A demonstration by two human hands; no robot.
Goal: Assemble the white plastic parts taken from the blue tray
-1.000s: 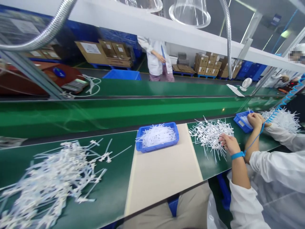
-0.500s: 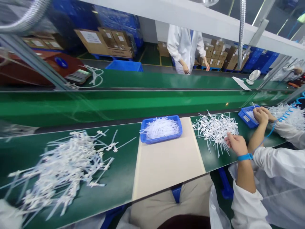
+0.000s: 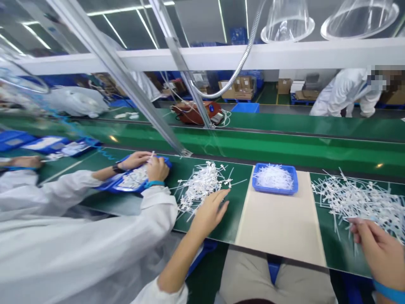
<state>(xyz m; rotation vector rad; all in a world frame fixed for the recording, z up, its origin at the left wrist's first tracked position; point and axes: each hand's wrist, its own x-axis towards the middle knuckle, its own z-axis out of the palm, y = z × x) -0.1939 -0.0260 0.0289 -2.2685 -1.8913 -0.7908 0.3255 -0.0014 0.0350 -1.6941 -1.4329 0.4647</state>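
My left hand point(image 3: 209, 212) reaches over the near right side of the left pile of white plastic strips with small white end pieces point(image 3: 202, 181). Its fingers are stretched out and apart, with nothing visible in them. My right hand point(image 3: 376, 247), with a blue wristband, is at the near edge of the right pile of similar white strips point(image 3: 363, 202). Thumb and fingers there are pinched together; what they hold, if anything, is unclear. Between the piles, a blue tray point(image 3: 275, 191) full of thin white pieces point(image 3: 274, 176) sits on a beige board point(image 3: 281, 223).
At left, a co-worker's hands point(image 3: 155, 166) work above another blue tray point(image 3: 126, 188). A metal post point(image 3: 164, 131) rises from the bench's back edge. Behind run a green partition point(image 3: 284, 143) and a second bench with a brown case point(image 3: 196, 113). Another person point(image 3: 341, 93) bends over there.
The view has turned left, so everything appears shifted right. My left hand has come into view over the left pile. My right hand is still by the right pile, its fingers pinched.
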